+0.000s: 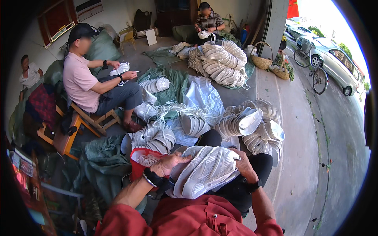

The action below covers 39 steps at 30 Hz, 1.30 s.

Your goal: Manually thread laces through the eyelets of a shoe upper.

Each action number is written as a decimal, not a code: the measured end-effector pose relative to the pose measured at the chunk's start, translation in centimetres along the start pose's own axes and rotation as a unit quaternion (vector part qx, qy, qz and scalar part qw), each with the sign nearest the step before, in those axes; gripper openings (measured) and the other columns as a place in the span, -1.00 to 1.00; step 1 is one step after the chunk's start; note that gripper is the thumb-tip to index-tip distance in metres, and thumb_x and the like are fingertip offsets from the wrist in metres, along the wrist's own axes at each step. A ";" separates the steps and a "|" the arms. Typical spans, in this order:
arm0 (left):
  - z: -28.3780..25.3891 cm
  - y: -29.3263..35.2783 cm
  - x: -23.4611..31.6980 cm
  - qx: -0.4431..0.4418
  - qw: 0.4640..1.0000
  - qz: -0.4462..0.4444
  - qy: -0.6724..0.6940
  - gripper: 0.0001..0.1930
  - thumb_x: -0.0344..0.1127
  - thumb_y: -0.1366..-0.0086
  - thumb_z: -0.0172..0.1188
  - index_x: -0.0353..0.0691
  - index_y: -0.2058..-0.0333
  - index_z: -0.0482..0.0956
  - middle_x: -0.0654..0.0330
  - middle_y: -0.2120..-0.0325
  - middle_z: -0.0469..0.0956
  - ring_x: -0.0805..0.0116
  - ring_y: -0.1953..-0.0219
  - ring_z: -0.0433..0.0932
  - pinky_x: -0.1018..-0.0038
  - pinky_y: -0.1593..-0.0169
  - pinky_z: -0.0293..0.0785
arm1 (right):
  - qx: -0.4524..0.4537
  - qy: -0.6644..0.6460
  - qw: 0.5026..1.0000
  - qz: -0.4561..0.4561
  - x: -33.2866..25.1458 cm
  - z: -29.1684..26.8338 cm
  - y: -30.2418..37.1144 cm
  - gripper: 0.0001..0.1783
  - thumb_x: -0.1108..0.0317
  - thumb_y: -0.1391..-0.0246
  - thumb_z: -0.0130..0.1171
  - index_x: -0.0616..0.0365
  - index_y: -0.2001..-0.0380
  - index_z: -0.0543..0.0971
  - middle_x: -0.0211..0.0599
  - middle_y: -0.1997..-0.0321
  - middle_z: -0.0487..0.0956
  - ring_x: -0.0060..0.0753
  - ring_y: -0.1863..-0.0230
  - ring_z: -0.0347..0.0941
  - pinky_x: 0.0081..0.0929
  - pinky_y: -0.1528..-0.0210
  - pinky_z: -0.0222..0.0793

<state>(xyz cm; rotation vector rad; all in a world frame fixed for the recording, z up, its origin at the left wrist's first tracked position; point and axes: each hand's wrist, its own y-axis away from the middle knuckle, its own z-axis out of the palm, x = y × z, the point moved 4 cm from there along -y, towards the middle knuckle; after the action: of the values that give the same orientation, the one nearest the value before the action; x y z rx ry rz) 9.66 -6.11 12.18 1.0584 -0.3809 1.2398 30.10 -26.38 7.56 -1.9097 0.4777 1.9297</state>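
Note:
Across my lap lies a nested stack of white shoe uppers (206,169), with mesh sides and rounded toes facing down toward me. My left hand (170,163) grips its left end, the thumb lying on top. At the right end my right hand (245,167) is closed round the edge of the stack; part of its fingers is hidden behind the uppers. Just left of my left hand stands a red bag (136,167) holding white laces (148,159). Beyond my knees, more stacked shoe uppers (151,138) lie on the left and further stacks (239,122) on the right.
A tangle of white laces (177,111) lies ahead on green and white sheeting. One co-worker (84,74) sits at left with a white shoe upper, another (208,23) behind a large heap of uppers (222,63). Baskets (262,62) stand near the doorway. Wooden stools (100,120) are left.

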 end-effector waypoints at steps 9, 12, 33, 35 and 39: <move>0.3 0.6 -0.4 0.016 1.000 -0.001 0.023 -0.58 -0.16 -0.28 0.19 -0.35 0.01 0.46 0.18 0.06 0.52 0.41 0.07 0.49 0.42 -0.05 0.40 | 0.001 0.175 0.984 -0.043 -0.1 0.0 -1.6 -0.65 0.45 0.11 0.26 0.32 0.18 0.56 -0.31 0.36 0.62 -0.61 0.34 0.47 -0.53 0.23 0.39; 0.0 0.2 0.0 0.010 1.000 -0.001 -0.022 -0.57 -0.13 -0.28 0.19 -0.34 0.02 0.46 0.22 0.07 0.52 0.44 0.09 0.49 0.44 -0.03 0.39 | 0.027 0.176 0.981 -0.077 0.1 0.1 -1.3 -0.71 0.44 0.11 0.24 0.31 0.26 0.57 -0.31 0.43 0.60 -0.62 0.40 0.43 -0.53 0.30 0.37; -18.8 10.1 3.5 0.175 0.857 0.350 0.334 -0.50 0.04 -0.39 -0.10 -0.16 -0.14 0.37 0.16 -0.12 0.42 0.16 -0.16 0.36 0.12 -0.25 0.21 | 0.278 -0.139 0.949 -0.047 2.7 -15.5 10.7 -0.57 0.26 -0.10 0.14 0.23 -0.01 0.42 -0.30 0.02 0.49 -0.35 0.04 0.45 -0.37 0.02 0.40; -18.8 11.3 3.8 0.175 0.852 0.365 0.333 -0.50 0.04 -0.37 -0.06 -0.16 -0.13 0.37 0.17 -0.10 0.43 0.16 -0.13 0.39 0.12 -0.21 0.25 | 0.228 0.171 0.954 -0.091 1.4 -14.2 10.5 -0.66 0.39 -0.06 0.13 0.21 0.05 0.48 -0.22 0.02 0.51 -0.20 0.04 0.45 -0.27 0.03 0.37; -18.5 14.9 6.2 0.184 0.825 0.420 0.330 -0.51 0.03 -0.38 -0.07 -0.15 -0.14 0.36 0.18 -0.11 0.42 0.16 -0.15 0.36 0.11 -0.21 0.25 | 0.167 0.507 0.830 -0.161 1.5 -12.2 10.2 -0.71 0.53 0.00 0.08 0.20 0.15 0.54 -0.10 0.07 0.54 0.00 0.00 0.42 -0.19 0.01 0.32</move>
<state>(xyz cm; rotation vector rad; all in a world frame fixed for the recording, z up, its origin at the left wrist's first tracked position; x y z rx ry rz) -6.91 11.91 14.09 0.6885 -0.0367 2.4568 35.63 -41.21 5.58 -2.4146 0.6476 0.4441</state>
